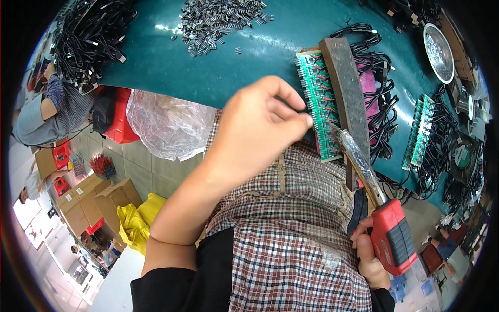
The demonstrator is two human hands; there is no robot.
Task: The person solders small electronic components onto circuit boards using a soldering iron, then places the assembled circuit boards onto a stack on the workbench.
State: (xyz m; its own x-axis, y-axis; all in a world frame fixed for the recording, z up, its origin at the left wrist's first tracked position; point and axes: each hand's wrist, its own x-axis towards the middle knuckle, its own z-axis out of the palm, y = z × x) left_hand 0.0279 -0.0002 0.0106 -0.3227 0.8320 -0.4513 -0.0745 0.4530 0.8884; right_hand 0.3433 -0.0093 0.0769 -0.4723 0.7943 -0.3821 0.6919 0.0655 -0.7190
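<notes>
My left hand (260, 117) is at the left edge of a green circuit board panel (318, 104), thumb and forefinger pinched together; whatever they hold, if anything, is too small to make out. Red wires and small metal parts run along the panel, which lies against a dark bar (344, 93). In my right hand (371, 260) is a red and black soldering gun (392, 236), its handle gripped from below. The gun slants up and left, and its tip is close to the panel's lower part; contact cannot be made out.
Small metal connectors (218, 23) lie heaped on the green table (150, 57). Coiled black cables (382, 99) hang beyond the bar, with more cables (91, 36) at far left. Another green panel (418, 132) and a metal bowl (438, 53) are at right. A person (47, 112) sits at left.
</notes>
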